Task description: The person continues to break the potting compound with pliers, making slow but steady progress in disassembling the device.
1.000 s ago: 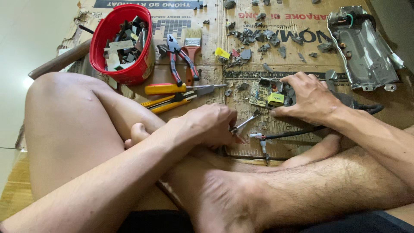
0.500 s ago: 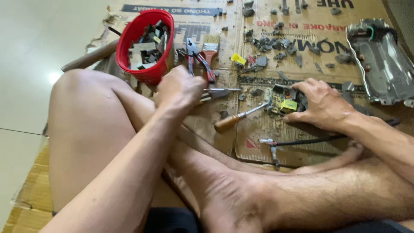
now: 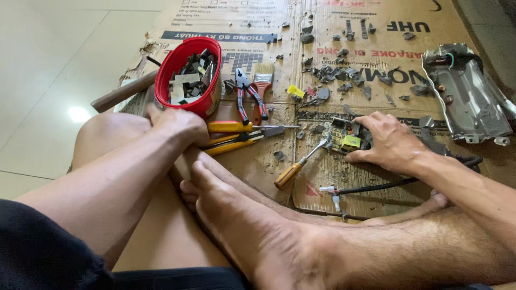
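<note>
My left hand lies knuckles up against the near base of a red bowl filled with small metal and plastic parts. Its fingers curl under, out of sight. My right hand presses with spread fingers on a small circuit board with a yellow part, holding it on the cardboard. A wooden-handled screwdriver lies loose between my hands, its tip near the board. Two yellow-handled screwdrivers lie just right of my left hand.
Red-and-black pliers and a small brush lie behind the screwdrivers. A wooden handle sticks out left of the bowl. A grey metal housing sits far right. A black cable runs under my right wrist. My crossed legs fill the foreground.
My left hand let go of the wooden-handled screwdriver, which now lies on the cardboard, and moved left to the red bowl's base. My right hand stayed on the circuit board.
</note>
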